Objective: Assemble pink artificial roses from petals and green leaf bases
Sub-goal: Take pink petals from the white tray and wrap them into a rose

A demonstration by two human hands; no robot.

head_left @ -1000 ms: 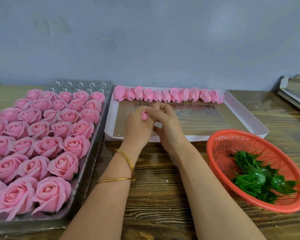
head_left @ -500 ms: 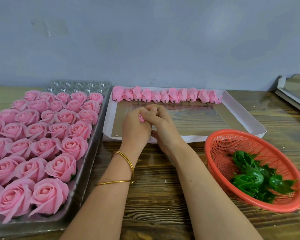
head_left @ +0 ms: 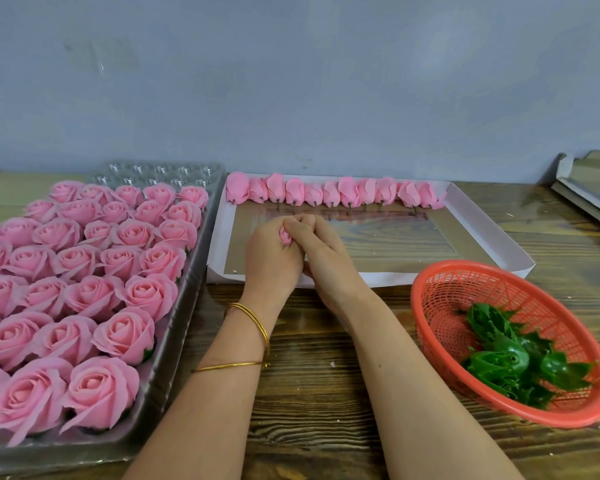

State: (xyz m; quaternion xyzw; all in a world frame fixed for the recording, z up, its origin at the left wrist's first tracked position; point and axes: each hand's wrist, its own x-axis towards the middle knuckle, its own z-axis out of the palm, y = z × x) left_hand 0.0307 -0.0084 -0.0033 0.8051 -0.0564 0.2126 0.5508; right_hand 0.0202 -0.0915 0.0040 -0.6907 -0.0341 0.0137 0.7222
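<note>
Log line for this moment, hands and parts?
left hand: grips pink bud | right hand: pinches same bud | leaf bases: in red basket | finished roses: in tray

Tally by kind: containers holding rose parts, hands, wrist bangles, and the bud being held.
Clear plastic tray: 1
White cardboard tray: 1
Red basket: 1
Hands: 2, left hand and right hand
Gold bangles: 2
Held rosebud: 1
Total: 8

Dark wooden table (head_left: 309,427), blue-grey wall (head_left: 291,81), stacked cardboard trays far right (head_left: 593,181)
</note>
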